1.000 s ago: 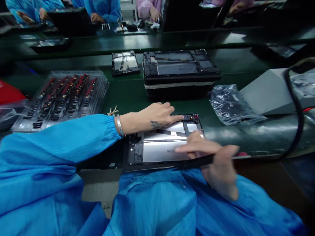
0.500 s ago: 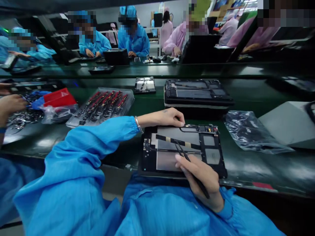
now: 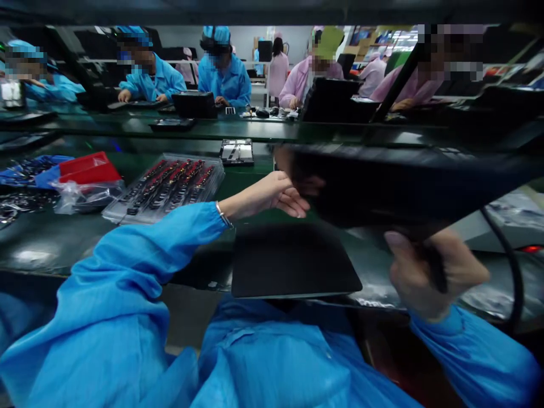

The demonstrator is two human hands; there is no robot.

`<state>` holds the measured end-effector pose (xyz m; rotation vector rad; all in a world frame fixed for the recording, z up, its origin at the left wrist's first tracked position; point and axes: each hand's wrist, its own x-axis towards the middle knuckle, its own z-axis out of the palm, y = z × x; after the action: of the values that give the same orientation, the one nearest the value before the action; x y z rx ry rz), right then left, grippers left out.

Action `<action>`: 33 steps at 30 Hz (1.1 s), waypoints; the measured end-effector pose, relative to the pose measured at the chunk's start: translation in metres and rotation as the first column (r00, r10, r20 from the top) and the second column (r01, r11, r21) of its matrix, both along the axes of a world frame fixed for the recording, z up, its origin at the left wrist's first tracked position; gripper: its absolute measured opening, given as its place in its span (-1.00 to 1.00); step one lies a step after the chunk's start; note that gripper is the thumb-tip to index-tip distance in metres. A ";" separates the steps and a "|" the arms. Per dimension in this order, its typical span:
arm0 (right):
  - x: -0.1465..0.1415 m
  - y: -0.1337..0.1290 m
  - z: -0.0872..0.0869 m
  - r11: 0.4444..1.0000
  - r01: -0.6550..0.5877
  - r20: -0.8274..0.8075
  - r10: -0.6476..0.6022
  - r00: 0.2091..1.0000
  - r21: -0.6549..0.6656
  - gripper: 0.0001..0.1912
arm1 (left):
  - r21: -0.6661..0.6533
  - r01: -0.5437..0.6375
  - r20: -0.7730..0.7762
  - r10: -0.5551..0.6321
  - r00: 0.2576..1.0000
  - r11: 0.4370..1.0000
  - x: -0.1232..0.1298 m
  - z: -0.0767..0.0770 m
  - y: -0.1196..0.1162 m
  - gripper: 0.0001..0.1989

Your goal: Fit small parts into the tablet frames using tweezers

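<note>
At the near edge of the tabletop (image 3: 46, 249), a black pad (image 3: 293, 260) lies flat in front of me. My right hand (image 3: 442, 272) is closed on the near edge of the tablet (image 3: 403, 187); a dark thing (image 3: 437, 266) also sits in that hand, too blurred to name. The tablet is up off the tabletop, tilted and blurred, black side toward me, above and right of the pad. My left hand (image 3: 291, 195) is loosely open, fingers half curled, gripping nothing I can see; whether it touches the tablet's left end I cannot tell. Farther left are a clear tray (image 3: 165, 187) of parts and a red bin (image 3: 89, 168). Beyond them lies a small device (image 3: 237, 152), then people (image 3: 225, 79) across the line.
</note>
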<state>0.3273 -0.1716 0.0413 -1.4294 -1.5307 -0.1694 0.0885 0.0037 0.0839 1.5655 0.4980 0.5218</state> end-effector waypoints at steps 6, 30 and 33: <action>-0.023 0.015 0.020 0.986 -0.020 -0.723 0.134 0.677 0.163 -0.89 | 0.315 -0.106 0.170 0.054 0.984 0.943 -0.006 0.003 -0.038 -0.58; -0.018 0.022 -0.002 0.925 -0.362 -0.950 0.006 0.313 -0.114 -0.80 | -0.050 -0.271 0.011 0.272 0.962 0.961 0.002 -0.020 -0.033 -0.60; -0.011 0.018 0.006 0.983 -0.186 -0.692 0.142 0.708 0.012 -0.84 | 0.041 -0.162 0.114 0.157 0.981 0.986 -0.004 -0.019 -0.022 -0.64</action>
<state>0.3167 -0.1532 0.0470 -1.1879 -1.0167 0.4877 0.0848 -0.0186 0.0649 1.5420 0.5317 0.7446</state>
